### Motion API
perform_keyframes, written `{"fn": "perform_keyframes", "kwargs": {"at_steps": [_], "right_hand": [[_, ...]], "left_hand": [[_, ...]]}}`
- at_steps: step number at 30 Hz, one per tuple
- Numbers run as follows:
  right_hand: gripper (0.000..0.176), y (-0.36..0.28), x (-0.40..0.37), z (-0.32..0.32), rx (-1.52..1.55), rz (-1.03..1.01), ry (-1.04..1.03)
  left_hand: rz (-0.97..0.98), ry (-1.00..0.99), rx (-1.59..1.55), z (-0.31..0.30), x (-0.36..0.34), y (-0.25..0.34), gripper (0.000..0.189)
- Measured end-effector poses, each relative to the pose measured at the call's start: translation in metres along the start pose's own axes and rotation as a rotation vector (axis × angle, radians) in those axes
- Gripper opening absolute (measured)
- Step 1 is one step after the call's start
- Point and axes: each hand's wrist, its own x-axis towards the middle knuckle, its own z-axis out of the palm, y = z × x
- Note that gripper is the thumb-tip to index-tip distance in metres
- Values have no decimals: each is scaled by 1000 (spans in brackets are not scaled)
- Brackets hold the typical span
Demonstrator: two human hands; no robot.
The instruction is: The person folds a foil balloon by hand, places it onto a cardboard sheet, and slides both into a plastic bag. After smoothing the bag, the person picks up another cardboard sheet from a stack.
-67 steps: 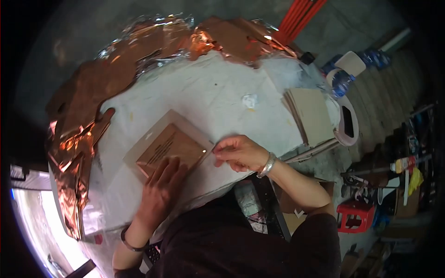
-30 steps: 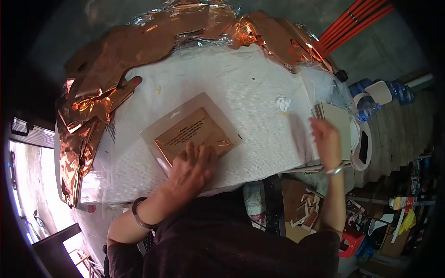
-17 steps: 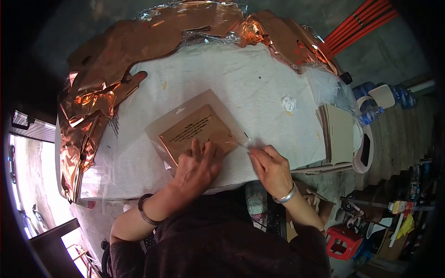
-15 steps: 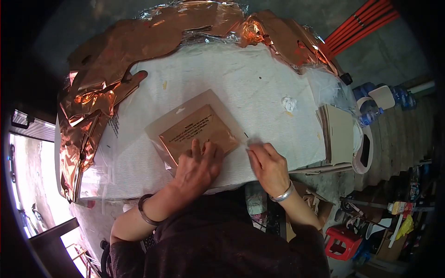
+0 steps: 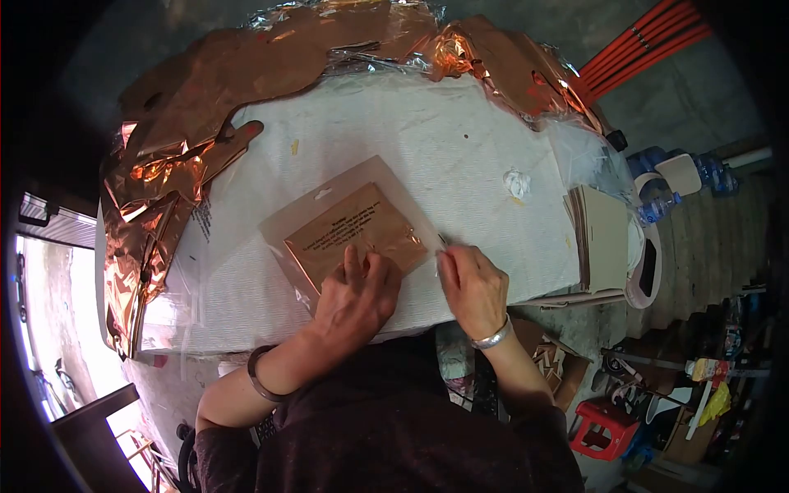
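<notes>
A beige card (image 5: 329, 193) lies on the white padded table (image 5: 444, 156), with a copper-coloured printed sheet (image 5: 357, 230) on top of it. My left hand (image 5: 355, 294) rests flat on the near corner of the copper sheet, fingers apart, pressing it down. My right hand (image 5: 472, 283) is at the card's right corner, fingertips pinched on a small pale strip at the edge. Whether the strip is tape or film is unclear.
Crumpled copper foil sheets (image 5: 164, 164) ring the far and left sides of the table. A stack of beige cards (image 5: 604, 238) sits at the right edge, a white paper wad (image 5: 516, 182) nearby. Red rods (image 5: 641, 45), water bottles and a red stool (image 5: 604, 427) stand beyond.
My right hand reached out to the card stack on the right, then came back to the card's right corner and now pinches its edge. My left hand stayed pressing on the copper sheet.
</notes>
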Motion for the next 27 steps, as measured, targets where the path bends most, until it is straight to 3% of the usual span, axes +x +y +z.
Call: {"fn": "perform_keyframes", "kwargs": {"at_steps": [10,18,21,27], "right_hand": [[14,6,13,-1,79,-128,-64],[17,11,9,-6,333,-31,-137],[20,11,5,-14,341,-25,-166],[25,9,-2,-10,249,-33,-145]], "left_hand": [[31,55,35,2,-7,0,24],[-2,99,22,3,-5,0,27],[-27,4,61,-3,0,4,29],[-66,10,-178,-9,18,-11,36]]}}
